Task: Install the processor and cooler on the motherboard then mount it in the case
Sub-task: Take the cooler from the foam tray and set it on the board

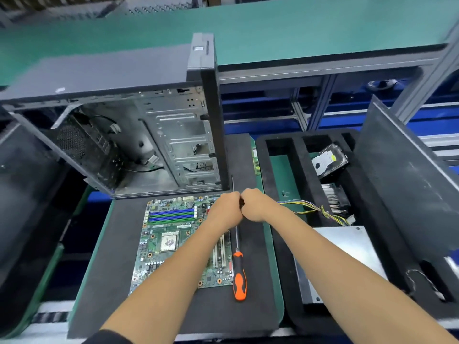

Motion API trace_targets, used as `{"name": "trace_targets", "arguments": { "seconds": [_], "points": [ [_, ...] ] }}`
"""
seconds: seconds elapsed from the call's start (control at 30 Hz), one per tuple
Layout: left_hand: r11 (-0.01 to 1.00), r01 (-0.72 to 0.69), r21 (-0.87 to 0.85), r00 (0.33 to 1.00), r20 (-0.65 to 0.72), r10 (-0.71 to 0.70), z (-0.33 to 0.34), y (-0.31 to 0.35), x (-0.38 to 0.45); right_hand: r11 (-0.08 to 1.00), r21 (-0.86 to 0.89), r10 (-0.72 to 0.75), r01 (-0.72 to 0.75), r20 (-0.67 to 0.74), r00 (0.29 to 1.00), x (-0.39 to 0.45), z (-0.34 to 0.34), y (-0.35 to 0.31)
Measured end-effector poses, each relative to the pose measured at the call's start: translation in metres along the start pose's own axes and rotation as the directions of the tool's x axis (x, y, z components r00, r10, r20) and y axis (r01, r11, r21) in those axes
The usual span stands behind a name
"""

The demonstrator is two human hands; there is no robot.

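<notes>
Over the motherboard's [173, 242] far right corner, left hand [224, 207] and right hand [255, 204] meet, both fisted around something small and dark. An orange-handled screwdriver [239, 271] lies beside the board; the case [139, 145] stands open behind.

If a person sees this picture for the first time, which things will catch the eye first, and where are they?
The two hands, left hand and right hand, meet in the middle, closed around something small and dark. Below them a green motherboard lies flat on a dark mat, with an orange-handled screwdriver along its right edge. Behind stands the open case.
</notes>
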State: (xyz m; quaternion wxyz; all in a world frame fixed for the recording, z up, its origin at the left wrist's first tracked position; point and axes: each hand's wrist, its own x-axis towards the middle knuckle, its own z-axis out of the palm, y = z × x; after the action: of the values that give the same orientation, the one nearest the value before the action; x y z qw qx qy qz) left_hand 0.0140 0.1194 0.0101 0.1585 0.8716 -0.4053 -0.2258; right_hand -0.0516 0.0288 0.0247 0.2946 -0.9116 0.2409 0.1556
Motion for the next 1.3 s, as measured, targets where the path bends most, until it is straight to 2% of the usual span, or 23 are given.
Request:
{"name": "trace_targets", "arguments": {
  "seconds": [0.4,0.7,0.93,1.2,1.3],
  "points": [
    [1.000,0.030,-0.008,0.999,0.020,-0.030,0.000,-0.020,-0.008,1.000,0.000,0.028,-0.029,0.049,0.998,0.006,0.016,-0.014],
    [1.000,-0.019,0.019,0.998,0.053,0.018,0.011,-0.004,0.007,0.996,0.044,0.074,-0.075,0.042,0.996,0.002,0.008,0.008],
    [0.999,-0.035,-0.029,0.999,-0.004,0.035,0.018,0.019,0.040,0.973,0.144,0.205,-0.181,-0.173,0.963,0.019,-0.028,0.052],
    [0.996,-0.019,0.085,0.999,-0.048,0.023,0.013,0.040,0.116,0.986,-0.043,0.144,-0.162,-0.275,0.950,0.082,-0.048,0.060],
    [0.994,0.003,0.111,1.000,-0.028,0.000,0.019,0.038,0.139,0.985,-0.074,0.132,-0.156,-0.255,0.958,0.103,-0.050,0.071]
  ]
}}
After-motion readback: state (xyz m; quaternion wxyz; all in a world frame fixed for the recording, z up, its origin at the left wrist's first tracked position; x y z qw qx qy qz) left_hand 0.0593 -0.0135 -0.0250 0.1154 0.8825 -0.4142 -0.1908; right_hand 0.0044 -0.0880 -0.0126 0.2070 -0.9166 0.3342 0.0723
